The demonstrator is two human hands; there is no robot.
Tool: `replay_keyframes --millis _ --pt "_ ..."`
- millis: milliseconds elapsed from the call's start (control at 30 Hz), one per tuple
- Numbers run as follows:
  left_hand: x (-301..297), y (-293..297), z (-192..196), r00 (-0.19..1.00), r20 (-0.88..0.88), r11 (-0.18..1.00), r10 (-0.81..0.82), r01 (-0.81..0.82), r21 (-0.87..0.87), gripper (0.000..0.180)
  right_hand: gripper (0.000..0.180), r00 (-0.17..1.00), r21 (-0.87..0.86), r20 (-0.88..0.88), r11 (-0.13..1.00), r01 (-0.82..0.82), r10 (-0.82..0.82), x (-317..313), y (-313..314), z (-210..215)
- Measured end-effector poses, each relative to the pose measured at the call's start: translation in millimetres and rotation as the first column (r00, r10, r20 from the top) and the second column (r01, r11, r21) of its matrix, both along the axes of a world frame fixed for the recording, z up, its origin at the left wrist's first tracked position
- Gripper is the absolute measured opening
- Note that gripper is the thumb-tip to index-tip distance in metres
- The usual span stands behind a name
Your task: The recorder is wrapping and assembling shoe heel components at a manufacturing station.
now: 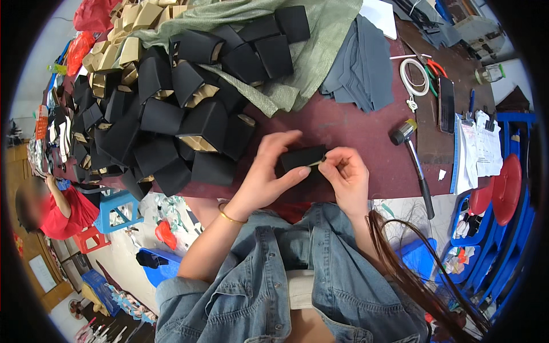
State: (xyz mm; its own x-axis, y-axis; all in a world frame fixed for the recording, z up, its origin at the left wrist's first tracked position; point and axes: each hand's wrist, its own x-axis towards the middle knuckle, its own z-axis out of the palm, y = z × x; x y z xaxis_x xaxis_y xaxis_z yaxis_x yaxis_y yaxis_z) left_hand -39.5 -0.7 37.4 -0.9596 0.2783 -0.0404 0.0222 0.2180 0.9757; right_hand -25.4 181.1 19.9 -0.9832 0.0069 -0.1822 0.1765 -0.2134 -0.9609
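Observation:
At the front edge of the table I hold a black-covered block (302, 158), shaped like a chunky shoe heel, with a thin pale edge showing. My left hand (269, 168) grips it from the left, thumb along the near side and fingers behind. The fingertips of my right hand (345, 173) are pinched together at the right end of the pale edge. Similar black-covered blocks (207, 123) lie heaped to the left, several showing beige hollow insides. Bare beige blocks (143, 17) are piled at the far left.
Green woven sacking (326, 34) lies behind the heap, beside stacked grey sheets (360, 66). On the right are a hammer (416, 160), a white cord coil (414, 77), a phone (446, 106) and papers (488, 146). Blue bins flank me; another person in red (66, 208) sits far left.

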Motion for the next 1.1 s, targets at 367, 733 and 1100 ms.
replay_keyframes --millis 367,733,1100 --pt "14 2 6 0.97 -0.169 0.948 -0.175 0.12 -0.295 0.056 0.054 0.95 0.282 -0.168 0.936 -0.21 0.264 -24 32 7" --pt "31 44 -33 0.933 0.092 0.757 0.349 -0.338 0.56 0.076 0.074 0.884 0.236 -0.368 0.949 -0.21 0.287 -3 -17 8" --pt "35 48 -34 0.9 0.1 0.755 0.424 -0.412 0.51 0.068 0.045 0.92 -0.416 -0.02 0.833 -0.363 0.391 -7 -25 19"
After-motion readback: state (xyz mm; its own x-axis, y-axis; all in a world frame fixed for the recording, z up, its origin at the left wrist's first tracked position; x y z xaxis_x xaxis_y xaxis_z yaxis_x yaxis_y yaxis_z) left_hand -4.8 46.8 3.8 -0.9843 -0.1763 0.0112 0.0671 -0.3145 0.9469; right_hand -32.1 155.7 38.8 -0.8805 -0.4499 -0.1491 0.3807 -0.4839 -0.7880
